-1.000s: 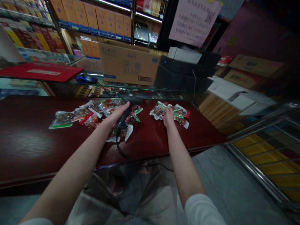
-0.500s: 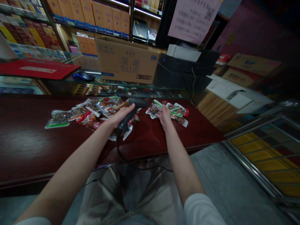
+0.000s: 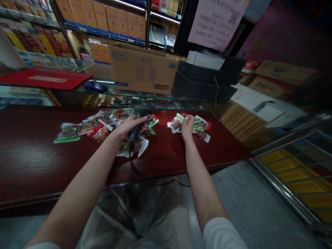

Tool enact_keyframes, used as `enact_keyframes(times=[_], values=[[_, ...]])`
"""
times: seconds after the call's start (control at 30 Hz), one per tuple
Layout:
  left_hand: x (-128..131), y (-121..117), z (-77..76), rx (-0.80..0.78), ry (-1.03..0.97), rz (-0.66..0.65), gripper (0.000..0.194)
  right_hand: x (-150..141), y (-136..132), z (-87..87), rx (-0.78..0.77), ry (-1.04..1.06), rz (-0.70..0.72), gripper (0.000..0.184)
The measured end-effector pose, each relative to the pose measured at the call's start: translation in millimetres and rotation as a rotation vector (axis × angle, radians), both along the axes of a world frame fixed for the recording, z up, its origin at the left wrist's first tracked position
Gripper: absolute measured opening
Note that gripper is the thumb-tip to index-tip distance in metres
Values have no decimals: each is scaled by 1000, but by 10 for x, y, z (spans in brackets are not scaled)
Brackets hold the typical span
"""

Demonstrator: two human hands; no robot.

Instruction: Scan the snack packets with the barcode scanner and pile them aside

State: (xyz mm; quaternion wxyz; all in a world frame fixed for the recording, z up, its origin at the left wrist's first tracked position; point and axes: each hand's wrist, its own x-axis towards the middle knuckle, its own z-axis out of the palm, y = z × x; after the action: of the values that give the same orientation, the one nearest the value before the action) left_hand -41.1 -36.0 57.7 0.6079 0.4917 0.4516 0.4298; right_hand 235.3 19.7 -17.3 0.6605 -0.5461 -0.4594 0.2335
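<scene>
My left hand (image 3: 129, 126) is closed around the handle of a black barcode scanner (image 3: 136, 129), whose head stands above a large heap of clear snack packets (image 3: 97, 126). A cord hangs from the handle's lower end. To the right, my right hand (image 3: 187, 128) rests at a smaller pile of similar packets (image 3: 201, 126), its thumb and bent fingers a little apart. Beside those fingers lies a packet with a green strip (image 3: 176, 122); no packet is plainly gripped. Part of the small pile is hidden behind this hand.
The packets lie on a dark red wooden counter (image 3: 166, 148). Behind it stand an open cardboard box (image 3: 145, 72), a computer mouse (image 3: 95, 86) on glass, a red mat (image 3: 44, 77) and a black machine (image 3: 207, 74). A metal rail (image 3: 290, 129) runs along the right.
The scanner has swung left, its head now over the large heap. My right hand's fingers have loosened from the green-striped packet, which lies at the small pile. The view has shifted slightly.
</scene>
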Motion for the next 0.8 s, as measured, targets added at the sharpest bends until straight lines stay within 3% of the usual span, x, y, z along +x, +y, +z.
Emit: enact_keyframes(times=[0.1,0.2,0.3,0.4,0.47,0.53,0.67,0.8], values=[[-152,80,-3,85,120,175,31,84,-22,42,14,-247,-140,20],[-262,170,-52,168,321,302,29,87,-49,75,15,-442,-186,29],[-306,225,-121,188,444,280,30,-36,-100,107,82,-646,-187,28],[-291,240,-192,164,481,220,31,-299,-119,117,117,-766,8,25],[-263,244,-238,131,411,183,33,-516,-72,104,15,-775,214,29],[-238,253,-277,89,274,158,37,-718,25,89,-172,-744,315,36],[-234,274,-288,24,25,170,43,-953,251,105,-308,-724,328,47],[-271,257,-192,4,-52,303,36,-982,351,119,-378,-742,317,46]])
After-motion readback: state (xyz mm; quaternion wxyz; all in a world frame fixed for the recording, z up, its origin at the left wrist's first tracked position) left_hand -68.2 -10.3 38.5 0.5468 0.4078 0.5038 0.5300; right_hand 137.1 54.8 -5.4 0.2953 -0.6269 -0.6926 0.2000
